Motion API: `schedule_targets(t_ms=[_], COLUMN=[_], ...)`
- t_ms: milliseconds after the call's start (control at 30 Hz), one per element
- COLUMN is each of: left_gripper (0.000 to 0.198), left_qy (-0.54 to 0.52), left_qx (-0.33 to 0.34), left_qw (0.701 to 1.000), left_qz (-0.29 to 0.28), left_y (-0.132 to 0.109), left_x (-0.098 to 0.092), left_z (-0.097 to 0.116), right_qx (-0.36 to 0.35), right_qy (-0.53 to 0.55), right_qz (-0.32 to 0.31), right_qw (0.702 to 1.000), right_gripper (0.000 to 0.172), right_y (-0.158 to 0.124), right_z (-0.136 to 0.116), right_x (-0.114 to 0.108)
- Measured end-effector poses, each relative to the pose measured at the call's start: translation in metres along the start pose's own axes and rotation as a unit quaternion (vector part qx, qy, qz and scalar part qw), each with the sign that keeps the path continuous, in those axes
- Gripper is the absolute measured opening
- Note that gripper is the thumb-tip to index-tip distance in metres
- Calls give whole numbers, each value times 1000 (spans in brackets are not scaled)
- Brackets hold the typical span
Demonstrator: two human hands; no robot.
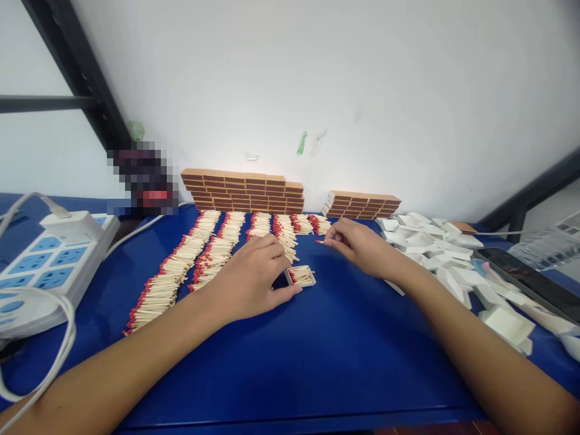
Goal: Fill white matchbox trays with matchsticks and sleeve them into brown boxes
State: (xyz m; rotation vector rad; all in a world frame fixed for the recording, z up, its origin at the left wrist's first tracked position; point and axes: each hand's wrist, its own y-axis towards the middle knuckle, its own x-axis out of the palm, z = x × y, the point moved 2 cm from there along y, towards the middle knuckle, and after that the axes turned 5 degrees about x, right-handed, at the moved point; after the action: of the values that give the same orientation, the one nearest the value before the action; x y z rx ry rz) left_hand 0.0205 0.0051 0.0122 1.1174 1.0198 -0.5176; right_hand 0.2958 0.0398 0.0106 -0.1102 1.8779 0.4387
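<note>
My left hand (254,275) rests on the blue table (335,356), fingers curled around the left side of a small white matchbox tray (302,276) partly filled with red-tipped matches. My right hand (357,241) is pinched on a single match (319,242) just right of the long rows of loose matches (212,257). These rows run diagonally from the wall toward the table's left front.
Stacks of brown matchbox sleeves (244,192) and a smaller stack (362,205) line the white wall. A heap of empty white trays (448,254) lies right, beside a black phone (525,278). A white power strip (49,260) with cables sits left.
</note>
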Motion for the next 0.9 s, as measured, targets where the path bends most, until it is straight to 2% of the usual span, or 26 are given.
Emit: schedule_targets(t_ms=[400, 633, 767, 900], left_gripper=[28, 29, 29, 29], left_qy=[-4, -4, -1, 9], left_qx=[-4, 3, 1, -1], left_qw=[1000, 1000, 1000, 1000], left_qz=[-4, -4, -8, -6], left_y=[-1, -2, 0, 1], left_x=[1, 2, 1, 0], left_z=[-1, -1, -1, 0], right_qx=[-39, -71, -58, 10], right_qy=[113, 141, 143, 87], right_qz=[-92, -138, -107, 18], right_qw=[989, 978, 982, 996], right_gripper=[24, 19, 24, 25], right_y=[-16, -27, -24, -8], right_z=[-50, -74, -70, -31], right_x=[-13, -2, -4, -9])
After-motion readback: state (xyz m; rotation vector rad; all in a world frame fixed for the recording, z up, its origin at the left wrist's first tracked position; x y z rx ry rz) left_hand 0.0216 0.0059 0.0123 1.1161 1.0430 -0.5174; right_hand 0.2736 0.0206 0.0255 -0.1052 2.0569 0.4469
